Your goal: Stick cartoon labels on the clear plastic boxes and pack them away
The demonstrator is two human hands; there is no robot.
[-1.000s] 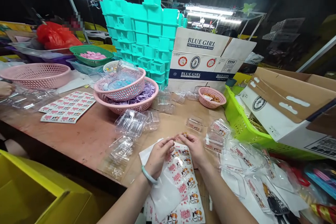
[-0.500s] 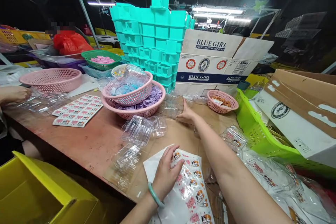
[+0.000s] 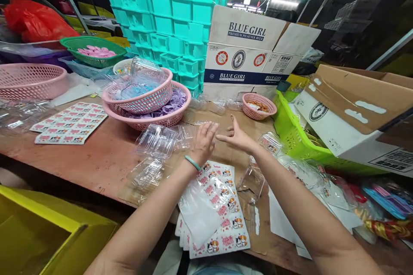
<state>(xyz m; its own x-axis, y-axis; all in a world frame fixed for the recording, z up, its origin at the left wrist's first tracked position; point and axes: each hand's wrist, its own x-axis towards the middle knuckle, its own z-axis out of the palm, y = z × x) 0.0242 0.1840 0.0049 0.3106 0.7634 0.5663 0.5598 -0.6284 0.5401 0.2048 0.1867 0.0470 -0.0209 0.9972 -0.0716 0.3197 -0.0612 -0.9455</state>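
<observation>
Plywood table (image 3: 97,163); left hand (image 3: 203,142), right hand (image 3: 238,138) spread

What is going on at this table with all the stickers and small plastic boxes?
A person works at a wooden table. The left hand and the right hand hover close together just beyond the sticker sheets, beside a pile of clear plastic boxes. Whether they hold a clear box is hard to tell. Pink baskets stand behind.
</observation>
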